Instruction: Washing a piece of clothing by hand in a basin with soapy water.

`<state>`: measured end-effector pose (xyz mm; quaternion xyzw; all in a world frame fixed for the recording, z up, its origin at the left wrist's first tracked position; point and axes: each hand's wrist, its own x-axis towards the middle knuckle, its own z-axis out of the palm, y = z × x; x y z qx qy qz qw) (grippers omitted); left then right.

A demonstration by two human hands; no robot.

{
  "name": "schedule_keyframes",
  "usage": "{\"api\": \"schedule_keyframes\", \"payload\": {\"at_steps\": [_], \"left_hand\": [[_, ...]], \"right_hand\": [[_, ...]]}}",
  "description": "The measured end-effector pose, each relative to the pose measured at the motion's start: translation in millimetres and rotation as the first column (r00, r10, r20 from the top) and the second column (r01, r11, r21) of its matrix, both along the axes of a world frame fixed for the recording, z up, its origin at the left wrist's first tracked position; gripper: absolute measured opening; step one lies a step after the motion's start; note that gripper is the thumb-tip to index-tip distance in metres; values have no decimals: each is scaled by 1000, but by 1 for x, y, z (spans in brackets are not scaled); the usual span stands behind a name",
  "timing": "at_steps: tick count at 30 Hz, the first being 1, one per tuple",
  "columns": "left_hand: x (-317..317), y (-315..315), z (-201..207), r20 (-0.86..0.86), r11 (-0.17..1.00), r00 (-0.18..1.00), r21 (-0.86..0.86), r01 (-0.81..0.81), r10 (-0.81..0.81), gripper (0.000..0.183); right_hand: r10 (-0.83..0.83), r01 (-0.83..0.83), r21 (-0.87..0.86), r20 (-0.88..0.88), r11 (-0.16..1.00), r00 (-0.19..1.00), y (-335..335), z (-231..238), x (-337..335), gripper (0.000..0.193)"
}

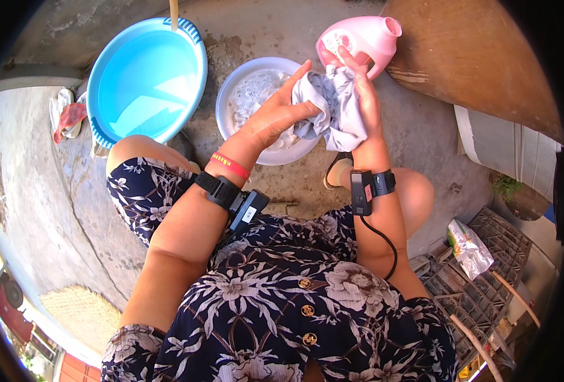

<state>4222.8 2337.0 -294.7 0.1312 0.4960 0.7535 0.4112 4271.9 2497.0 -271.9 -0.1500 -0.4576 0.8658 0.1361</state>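
Observation:
A wet, crumpled light grey cloth (344, 109) is held up between my two hands, over the right side of a whitish basin. My left hand (274, 116) grips its left side, with the thumb lying across the fabric. My right hand (370, 105) holds the other side against the palm, its fingers pointing away from me. The basin (223, 109) on the ground contains sudsy water and some soaked fabric, partly hidden behind my left hand. Just beyond my right hand is a pink jug-shaped bottle (358, 33) with an uncapped spout.
A large blue tub (93, 95) of water stands at the far left, a hose (174, 14) at its rim. Brown board (466, 54) lies far right. A metal rack (492, 274) with a silvery packet (470, 248) is near right. A woven mat (81, 315) lies near left.

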Motion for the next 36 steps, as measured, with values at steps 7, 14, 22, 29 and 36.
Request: {"api": "schedule_keyframes", "payload": {"at_steps": [7, 14, 22, 29, 36], "left_hand": [[-4, -5, 4, 99, 977, 981, 155, 148, -165, 91], [-5, -4, -6, -90, 959, 976, -226, 173, -197, 57], [-7, -1, -27, 504, 956, 817, -71, -284, 280, 41], [-10, 3, -30, 655, 960, 723, -15, -279, 220, 25], [-7, 2, -28, 724, 957, 663, 12, -289, 191, 28]], "right_hand": [[342, -372, 205, 168, 905, 924, -13, 1, 1, 64], [359, -460, 308, 334, 833, 872, -24, 0, 4, 66], [245, -332, 268, 311, 905, 918, -8, 2, 0, 65], [-2, -140, 452, 298, 881, 955, -13, -7, 5, 33], [-4, -114, 444, 255, 889, 967, -15, -5, 3, 35]]}}
